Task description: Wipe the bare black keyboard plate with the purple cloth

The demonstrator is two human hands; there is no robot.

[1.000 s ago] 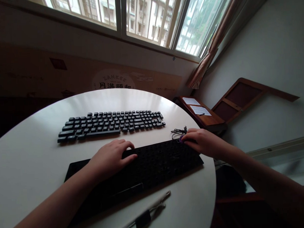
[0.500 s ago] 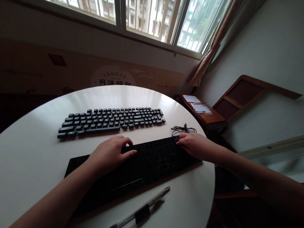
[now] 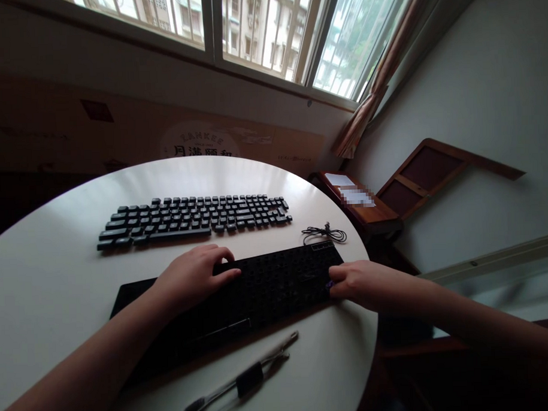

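A black keyboard base, its keycaps off, lies slanted on the table in front of me. My left hand rests on its upper left part, thumb on top and fingers curled at the far edge, holding it. At the right end of the base, my right hand is closed in a pinch. A small purple thing shows between those fingertips, too little visible to name. Beyond the base, black keycaps are laid out in keyboard order. The coiled black cable lies behind the base's right end.
The round white table has its edge close by my right forearm. A slim pen-like tool with a dark middle lies in front of the base. Back right, papers lie on a wooden chair. A window runs along the far wall.
My right hand has moved from the far right corner of the base toward its near right corner, still pinching the purple thing. My left hand stays on the base. The view has shifted slightly.
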